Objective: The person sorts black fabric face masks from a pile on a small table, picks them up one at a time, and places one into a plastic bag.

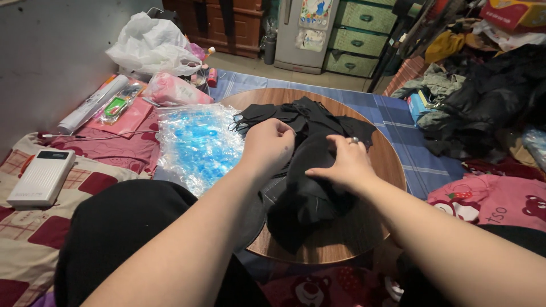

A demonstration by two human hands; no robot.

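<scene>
Black cloth point(307, 187) sits on the round wooden surface point(392, 165). The left hand point(267, 145) pinches its top, and the right hand point(344, 165) presses flat on it. It might slide off the edge if tugged hard.

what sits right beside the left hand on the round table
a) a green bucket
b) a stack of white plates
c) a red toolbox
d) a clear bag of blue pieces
d: a clear plastic bag of blue pieces lies just beside the left hand, which rests on the black fabric.

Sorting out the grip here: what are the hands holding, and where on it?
Both hands grip black fabric on the round table: left hand pinches its upper edge, right hand presses the fold beside it.
</scene>
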